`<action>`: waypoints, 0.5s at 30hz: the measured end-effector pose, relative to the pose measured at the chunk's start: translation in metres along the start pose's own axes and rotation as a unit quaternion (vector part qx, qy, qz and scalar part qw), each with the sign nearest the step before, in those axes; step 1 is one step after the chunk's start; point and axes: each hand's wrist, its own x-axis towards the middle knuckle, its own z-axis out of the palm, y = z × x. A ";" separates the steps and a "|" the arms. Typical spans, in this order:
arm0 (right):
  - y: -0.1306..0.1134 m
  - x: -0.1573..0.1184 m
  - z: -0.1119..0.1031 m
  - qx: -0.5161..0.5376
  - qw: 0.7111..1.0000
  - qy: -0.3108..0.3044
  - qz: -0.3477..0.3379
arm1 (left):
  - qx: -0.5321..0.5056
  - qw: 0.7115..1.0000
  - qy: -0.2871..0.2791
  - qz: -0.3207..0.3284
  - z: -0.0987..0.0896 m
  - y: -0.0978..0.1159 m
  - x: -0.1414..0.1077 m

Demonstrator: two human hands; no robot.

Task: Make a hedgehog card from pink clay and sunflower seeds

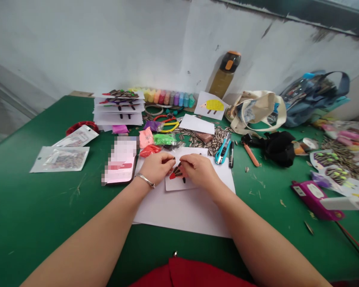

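My left hand point(156, 168), with a silver bangle on the wrist, is closed in a pinch at the left edge of a small white card point(173, 187). A tiny dark speck shows at its fingertips, too small to name. Over the card's right side, my right hand point(201, 170) is also closed, fingertips pressed together; what they hold is hidden. Between the hands the card bears a partly covered figure with a red tip point(172, 176), dark striped sunflower seeds point(177, 172) and a short black leg. Under the card lie larger white sheets point(179, 211).
Nearby are a phone point(121, 161), a blue box cutter point(223, 149), a black marker point(231, 154) and a pile of sunflower seeds point(217, 139). Farther back stand stacked cards point(118, 117), a yellow hedgehog picture point(212, 105), a bottle point(224, 75) and a cloth bag point(257, 109).
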 end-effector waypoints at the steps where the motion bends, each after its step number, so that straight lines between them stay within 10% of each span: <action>1: 0.000 0.000 0.001 0.006 1.000 -0.001 0.002 | 0.003 1.000 0.001 0.001 0.000 -0.001 0.000; 15: 0.000 -0.001 0.003 -0.011 0.999 -0.013 -0.035 | 0.062 0.998 0.008 -0.001 0.001 0.000 -0.001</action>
